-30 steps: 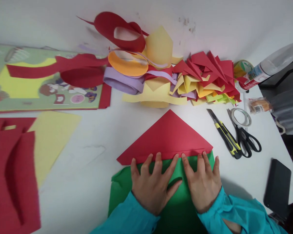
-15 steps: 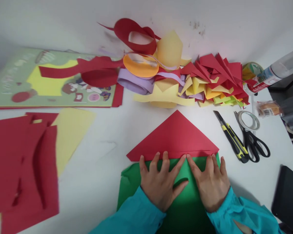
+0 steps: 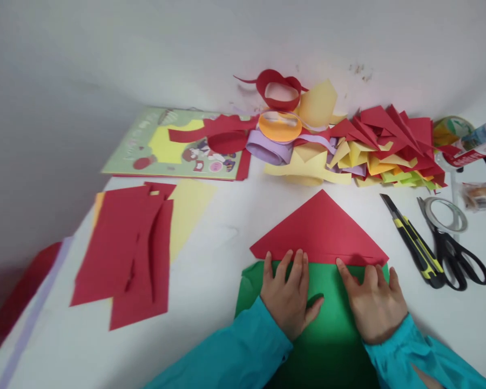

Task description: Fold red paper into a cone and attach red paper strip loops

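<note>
A red sheet of paper (image 3: 322, 229), folded into a wide triangle with its point away from me, lies on top of a green mat or sheet (image 3: 334, 329). My left hand (image 3: 285, 297) rests flat at the triangle's near edge, left of the middle, fingertips pressing on the red paper and thumb spread out to the side. To its right, my right hand (image 3: 376, 308) presses the same folded edge with an outstretched index finger; its other fingers are slightly bent along the edge. Neither hand grasps anything. Parts of the green surface are hidden under my hands and sleeves.
Red sheets (image 3: 109, 243) are stacked at left. Behind stand a printed pad (image 3: 133, 151), paper rings and crowns (image 3: 303, 165), and a pile of folded paper (image 3: 397, 129). On the right lie a utility knife (image 3: 415, 243), scissors (image 3: 456, 254) and a tape roll (image 3: 429, 208).
The camera view has swung left, so everything appears further right. My left index finger has slid left along the folded edge, opening a gap between my index fingers; my right hand stays about in place.
</note>
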The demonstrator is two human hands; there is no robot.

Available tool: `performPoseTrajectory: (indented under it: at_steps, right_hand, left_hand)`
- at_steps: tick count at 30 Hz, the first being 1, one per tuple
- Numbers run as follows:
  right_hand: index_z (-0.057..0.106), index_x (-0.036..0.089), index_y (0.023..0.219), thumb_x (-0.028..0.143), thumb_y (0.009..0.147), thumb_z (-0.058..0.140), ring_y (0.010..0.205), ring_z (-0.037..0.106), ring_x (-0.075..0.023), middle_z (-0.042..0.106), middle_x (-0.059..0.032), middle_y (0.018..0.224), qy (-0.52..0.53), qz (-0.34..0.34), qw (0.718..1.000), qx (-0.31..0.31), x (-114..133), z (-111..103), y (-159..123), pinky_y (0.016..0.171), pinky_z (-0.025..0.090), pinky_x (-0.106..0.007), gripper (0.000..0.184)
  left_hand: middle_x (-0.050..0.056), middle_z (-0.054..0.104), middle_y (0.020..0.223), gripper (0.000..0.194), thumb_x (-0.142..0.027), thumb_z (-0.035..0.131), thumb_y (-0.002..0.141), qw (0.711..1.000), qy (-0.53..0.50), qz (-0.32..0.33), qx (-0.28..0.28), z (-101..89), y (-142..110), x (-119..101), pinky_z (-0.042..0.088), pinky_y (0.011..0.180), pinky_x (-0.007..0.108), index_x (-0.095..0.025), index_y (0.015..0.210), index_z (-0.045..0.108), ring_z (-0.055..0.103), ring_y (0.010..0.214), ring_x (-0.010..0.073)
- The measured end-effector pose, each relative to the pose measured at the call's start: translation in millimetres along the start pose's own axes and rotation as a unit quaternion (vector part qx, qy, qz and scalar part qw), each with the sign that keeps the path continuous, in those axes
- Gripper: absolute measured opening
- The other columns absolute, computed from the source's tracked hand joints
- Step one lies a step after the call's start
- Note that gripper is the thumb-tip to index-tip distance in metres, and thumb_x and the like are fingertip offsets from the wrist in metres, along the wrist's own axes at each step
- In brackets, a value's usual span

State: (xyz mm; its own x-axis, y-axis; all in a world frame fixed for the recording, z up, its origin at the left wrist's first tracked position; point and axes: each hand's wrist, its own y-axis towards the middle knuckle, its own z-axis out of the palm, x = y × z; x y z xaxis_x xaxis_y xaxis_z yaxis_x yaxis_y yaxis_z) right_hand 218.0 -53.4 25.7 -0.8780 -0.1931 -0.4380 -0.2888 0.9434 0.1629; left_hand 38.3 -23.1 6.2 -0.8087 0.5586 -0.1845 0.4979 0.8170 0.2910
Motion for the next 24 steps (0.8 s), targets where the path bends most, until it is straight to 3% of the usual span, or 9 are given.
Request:
performPoseTrajectory:
  at_steps: [5,14,19,24]
  right_hand:
    - [0.059,0.032,0.111,0.015,0.08,0.052,0.066,0.053,-0.023,0.049,-0.0058,0.064,0.015,0.009,1.0,0.009,0,-4,3,0.073,0.042,-0.047,0.036]
    - [0.062,0.031,0.108,0.011,0.079,0.05,0.066,0.051,-0.0236,0.049,-0.0082,0.065,0.024,0.008,1.0,0.001,-1,-4,5,0.071,0.041,-0.046,0.037]
    - [0.062,0.033,0.107,0.012,0.079,0.05,0.065,0.05,-0.0212,0.048,-0.006,0.064,0.025,0.018,1.0,-0.002,0,-3,6,0.071,0.04,-0.045,0.037]
    - [0.061,0.035,0.107,0.012,0.079,0.051,0.063,0.051,-0.0203,0.05,-0.0052,0.063,0.005,0.014,1.0,0.01,0,-3,6,0.073,0.039,-0.045,0.038]
  left_hand:
    - [0.015,0.055,0.121,0.068,-0.055,0.046,0.074,1.0,-0.003,0.029,-0.003,-2.1,-6,15,0.014,0.102,0.056,-0.006,0.12,0.051,0.044,0.109,0.0337]
    - [0.018,0.05,0.126,0.068,-0.053,0.042,0.077,0.999,0.034,0.038,0.002,-9.6,-24,56,0.027,0.098,0.05,-0.002,0.122,0.048,0.041,0.115,0.035]
    - [0.017,0.055,0.121,0.061,-0.05,0.042,0.08,0.996,0.079,0.045,-0.005,-22.3,-25,69,0.029,0.098,0.05,-0.006,0.121,0.049,0.048,0.11,0.0316]
    - [0.017,0.057,0.118,0.044,-0.04,0.044,0.082,0.994,0.092,0.047,-0.026,-29.9,-19,74,0.034,0.095,0.051,-0.007,0.108,0.058,0.053,0.104,0.0295]
